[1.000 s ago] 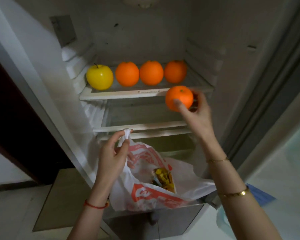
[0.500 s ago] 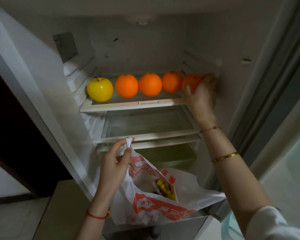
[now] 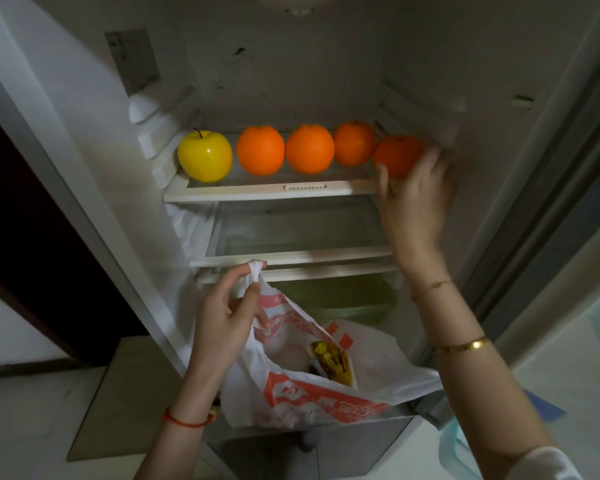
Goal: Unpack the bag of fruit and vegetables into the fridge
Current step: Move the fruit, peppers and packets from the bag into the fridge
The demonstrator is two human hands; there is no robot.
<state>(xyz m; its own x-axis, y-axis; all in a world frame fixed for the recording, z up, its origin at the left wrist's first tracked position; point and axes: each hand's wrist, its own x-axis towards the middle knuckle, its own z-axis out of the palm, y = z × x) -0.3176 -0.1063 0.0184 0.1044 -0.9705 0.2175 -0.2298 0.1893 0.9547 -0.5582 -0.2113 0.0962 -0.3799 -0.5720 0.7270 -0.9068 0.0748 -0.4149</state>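
Orange (image 3: 395,152) hard against shelf's (image 3: 271,194) right edge

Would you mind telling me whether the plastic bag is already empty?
Not empty. The plastic bag, its handle pinched by the left hand, gapes open, and a yellow packet still shows inside.

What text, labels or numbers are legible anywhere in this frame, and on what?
None can be read.
White plastic bag with red print: red logo and characters, too crumpled and blurred to read.
Grey sticker on the fridge's left inner wall: no print legible.
Yellow packet inside the bag: markings too small.
White shelf-edge trim: embossed marks, unreadable.
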